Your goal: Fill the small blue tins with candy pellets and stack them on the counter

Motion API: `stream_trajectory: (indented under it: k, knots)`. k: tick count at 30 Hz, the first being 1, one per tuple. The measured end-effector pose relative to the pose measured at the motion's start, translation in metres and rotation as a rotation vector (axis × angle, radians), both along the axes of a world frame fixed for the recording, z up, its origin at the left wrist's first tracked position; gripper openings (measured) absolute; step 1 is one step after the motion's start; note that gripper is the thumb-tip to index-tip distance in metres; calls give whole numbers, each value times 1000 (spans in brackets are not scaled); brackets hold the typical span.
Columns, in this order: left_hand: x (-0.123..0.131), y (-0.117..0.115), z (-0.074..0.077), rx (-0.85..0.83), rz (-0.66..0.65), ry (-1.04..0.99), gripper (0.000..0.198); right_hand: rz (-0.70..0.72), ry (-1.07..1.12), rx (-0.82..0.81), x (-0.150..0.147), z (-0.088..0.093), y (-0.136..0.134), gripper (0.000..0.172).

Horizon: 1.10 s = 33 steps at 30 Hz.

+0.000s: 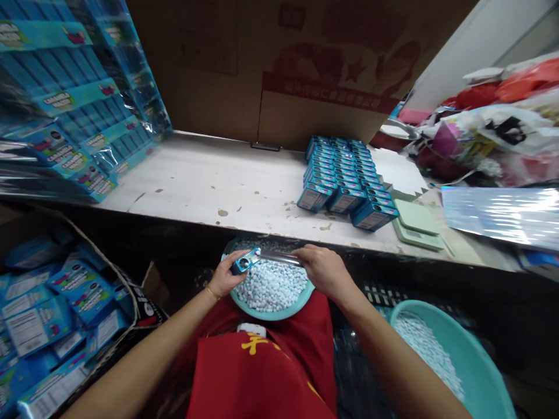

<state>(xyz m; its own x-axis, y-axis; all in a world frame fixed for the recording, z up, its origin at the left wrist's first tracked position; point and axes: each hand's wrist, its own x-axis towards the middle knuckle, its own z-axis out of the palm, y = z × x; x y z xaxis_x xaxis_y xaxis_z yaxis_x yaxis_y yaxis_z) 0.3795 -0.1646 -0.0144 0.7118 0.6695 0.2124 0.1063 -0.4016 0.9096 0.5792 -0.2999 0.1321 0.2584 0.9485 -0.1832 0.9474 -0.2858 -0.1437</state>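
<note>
Head view, centre: we saw a small blue box (245, 263), the left hand (226, 275) closed around it, a metal tool (280, 258) in the right hand's (325, 271) curled fingers, both over a bowl (274, 316), presumably to catch spills.

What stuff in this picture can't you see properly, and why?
Head view: the handle end of the metal tool, hidden inside the right hand.
Head view: how full the small blue box in the left hand is; its opening is too small to tell.
Head view: part of the big teal basin, cut off by the bottom edge and covered by the right forearm.
</note>
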Motion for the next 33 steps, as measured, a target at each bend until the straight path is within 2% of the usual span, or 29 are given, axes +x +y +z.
stream_trajectory:
  k: [4, 7, 10, 13, 19, 26, 33]
  knots:
    - [0, -7, 0, -172, 9, -19, 49, -62, -35, 36, 6, -11, -5, 34]
    - [1, -12, -1, -308, 29, -36, 53, -39, -61, 28, -4, -13, -4, 36]
    - [5, -16, 0, -357, 65, -53, 54, 20, -61, 32, -16, -11, -2, 37]
    - [8, -17, 3, -314, 84, -76, 52, 51, -52, 67, -17, -7, -4, 37]
    - [7, -12, 4, -222, 40, -98, 49, -3, -113, 132, -1, -8, -14, 36]
    - [6, -14, 1, -112, 84, -71, 47, 83, -143, 121, -28, -14, -9, 37]
    - [6, -12, 5, -50, 104, -75, 47, 54, -171, 164, -23, -18, -13, 34]
